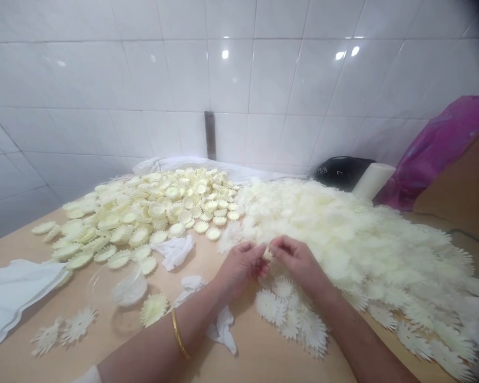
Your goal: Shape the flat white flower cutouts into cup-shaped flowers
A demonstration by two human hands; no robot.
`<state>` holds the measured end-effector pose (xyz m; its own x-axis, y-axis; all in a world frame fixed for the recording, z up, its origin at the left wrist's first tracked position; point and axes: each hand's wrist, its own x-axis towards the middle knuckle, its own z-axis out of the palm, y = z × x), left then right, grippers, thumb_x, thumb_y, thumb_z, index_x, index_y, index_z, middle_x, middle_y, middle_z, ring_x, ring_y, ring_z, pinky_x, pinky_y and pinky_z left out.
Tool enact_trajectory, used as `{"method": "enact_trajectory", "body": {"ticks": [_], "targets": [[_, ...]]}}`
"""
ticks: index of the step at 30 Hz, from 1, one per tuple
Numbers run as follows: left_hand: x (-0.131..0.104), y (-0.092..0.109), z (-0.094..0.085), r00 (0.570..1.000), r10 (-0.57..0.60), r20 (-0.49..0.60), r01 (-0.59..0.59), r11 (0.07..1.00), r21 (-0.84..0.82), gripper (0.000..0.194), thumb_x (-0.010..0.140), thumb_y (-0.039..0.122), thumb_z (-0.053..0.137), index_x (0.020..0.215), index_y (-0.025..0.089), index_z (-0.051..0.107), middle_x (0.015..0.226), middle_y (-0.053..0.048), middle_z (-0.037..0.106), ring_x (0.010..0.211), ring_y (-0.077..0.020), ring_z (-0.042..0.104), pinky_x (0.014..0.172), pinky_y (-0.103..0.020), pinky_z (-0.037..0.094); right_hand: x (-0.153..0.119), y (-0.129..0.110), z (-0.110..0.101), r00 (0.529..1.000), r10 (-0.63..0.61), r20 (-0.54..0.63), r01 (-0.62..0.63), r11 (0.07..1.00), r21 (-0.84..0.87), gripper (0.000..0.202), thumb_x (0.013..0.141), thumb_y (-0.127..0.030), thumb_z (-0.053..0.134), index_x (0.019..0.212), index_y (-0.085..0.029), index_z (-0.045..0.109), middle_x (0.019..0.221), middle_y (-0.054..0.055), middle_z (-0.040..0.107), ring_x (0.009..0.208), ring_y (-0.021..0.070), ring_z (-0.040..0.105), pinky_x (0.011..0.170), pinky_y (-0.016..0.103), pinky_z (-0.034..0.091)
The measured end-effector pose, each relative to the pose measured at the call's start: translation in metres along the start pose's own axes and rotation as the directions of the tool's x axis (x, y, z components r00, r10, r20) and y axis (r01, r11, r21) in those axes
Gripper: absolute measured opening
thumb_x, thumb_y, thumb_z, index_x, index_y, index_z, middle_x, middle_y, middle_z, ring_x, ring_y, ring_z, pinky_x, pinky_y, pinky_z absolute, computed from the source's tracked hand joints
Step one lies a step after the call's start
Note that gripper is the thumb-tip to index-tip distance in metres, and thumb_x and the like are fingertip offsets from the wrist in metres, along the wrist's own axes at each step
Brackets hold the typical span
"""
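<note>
My left hand (245, 265) and my right hand (297, 260) meet at the middle of the table, fingertips pinched on a small pale yellow piece (267, 254) between them. Fingers cover most of that piece. To the left lies a heap of cupped, pale yellow discs with toothed edges (143, 205). A larger heap of flat, whitish, toothed discs (327, 229) spreads to the right. Several flat discs (291, 314) lie just below my right hand. One yellowish toothed disc (154, 309) rests left of my left forearm.
A clear bowl (130, 287) stands on the left of the table, near crumpled white tissues (174, 250) and a folded white cloth (16, 292). Behind the right heap are a black object (343, 171), a white cylinder (373, 181) and a purple bag (435, 149).
</note>
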<state>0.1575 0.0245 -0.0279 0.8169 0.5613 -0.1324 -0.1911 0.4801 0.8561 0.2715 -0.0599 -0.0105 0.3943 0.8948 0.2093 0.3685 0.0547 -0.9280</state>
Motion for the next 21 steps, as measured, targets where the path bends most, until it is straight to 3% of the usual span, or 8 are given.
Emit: {"method": "enact_trajectory", "body": {"ticks": [8, 11, 16, 21], "targets": [[0.0001, -0.0057, -0.0059, 0.997, 0.045, 0.057, -0.053, 0.988, 0.142, 0.026, 0.067, 0.035, 0.064, 0.067, 0.014, 0.048, 0.053, 0.000, 0.053, 0.049, -0.0098, 0.053, 0.047, -0.021, 0.039, -0.0006, -0.0022, 0.0033, 0.996, -0.074, -0.043, 0.061, 0.967, -0.249, 0.015, 0.076, -0.027, 0.048, 0.065, -0.017, 0.052, 0.065, 0.002, 0.054, 0.062, 0.0149, 0.050, 0.057, 0.026, 0.040], [0.0016, -0.0076, -0.0069, 0.998, 0.036, 0.053, -0.042, 0.992, 0.117, 0.026, 0.067, 0.034, 0.064, 0.067, 0.015, 0.048, 0.053, 0.000, 0.054, 0.048, -0.0099, 0.053, 0.047, -0.021, 0.039, -0.0004, 0.0007, 0.0024, 0.992, -0.115, -0.056, 0.092, 0.945, -0.314, 0.015, 0.077, -0.023, 0.044, 0.065, -0.017, 0.050, 0.064, 0.001, 0.053, 0.062, 0.0146, 0.050, 0.057, 0.026, 0.039], [0.0041, -0.0058, -0.0062, 0.999, 0.029, 0.026, -0.030, 1.000, 0.008, 0.025, 0.071, 0.037, 0.060, 0.069, 0.013, 0.050, 0.057, -0.003, 0.056, 0.047, -0.0093, 0.052, 0.047, -0.021, 0.039, -0.0007, 0.0004, 0.0001, 0.984, -0.176, 0.027, 0.176, 0.936, -0.305, 0.006, 0.075, -0.021, 0.049, 0.072, -0.018, 0.052, 0.074, 0.002, 0.054, 0.069, 0.0142, 0.051, 0.063, 0.025, 0.040], [-0.0002, -0.0028, 0.0003, 0.998, 0.014, 0.064, -0.015, 1.000, 0.016, 0.030, 0.072, 0.043, 0.056, 0.074, 0.013, 0.050, 0.060, -0.002, 0.056, 0.049, -0.0092, 0.053, 0.047, -0.021, 0.040, -0.0032, -0.0052, 0.0023, 0.991, -0.125, 0.040, 0.131, 0.957, -0.260, 0.004, 0.073, -0.020, 0.050, 0.071, -0.019, 0.047, 0.063, -0.003, 0.050, 0.059, 0.0117, 0.048, 0.055, 0.023, 0.038]]}}
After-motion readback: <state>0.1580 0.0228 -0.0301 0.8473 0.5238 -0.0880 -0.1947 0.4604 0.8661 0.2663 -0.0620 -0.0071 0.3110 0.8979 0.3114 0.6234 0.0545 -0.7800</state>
